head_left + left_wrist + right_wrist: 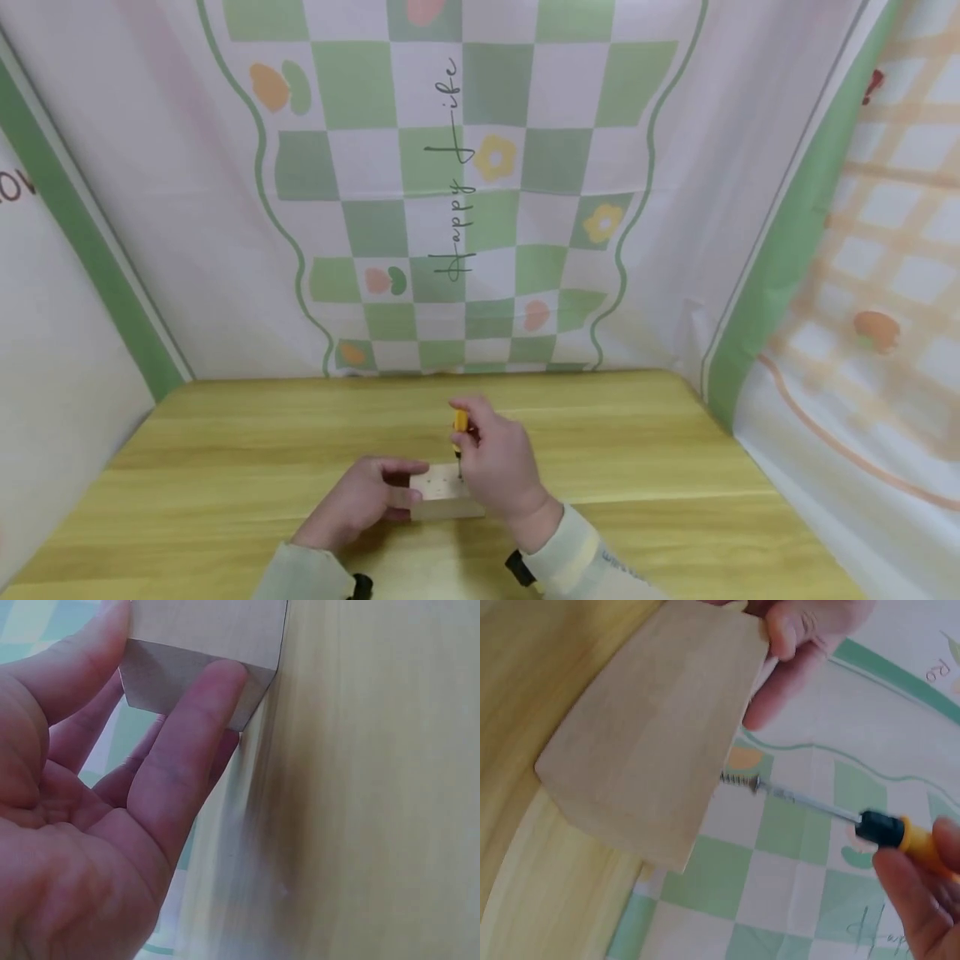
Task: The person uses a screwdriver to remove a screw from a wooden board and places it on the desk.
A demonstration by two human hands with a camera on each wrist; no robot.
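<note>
On the table sits a pale wooden block (447, 508) with several small holes in its top face. My left hand (366, 502) grips the block's left end, with thumb and fingers around it; the left wrist view shows a finger (191, 742) against the end face. A screwdriver (821, 805) with a yellow and black handle is held in my right hand (501, 467), upright over the block's right part. Its tip meets the head of a screw (740, 781) that stands in the top face, with much of its thread showing.
The wood-grain table (637, 467) spreads around the block on both sides. Behind it hangs a curtain (360, 158) with green checks and lettering, and more printed cloth (847, 275) closes off the right side.
</note>
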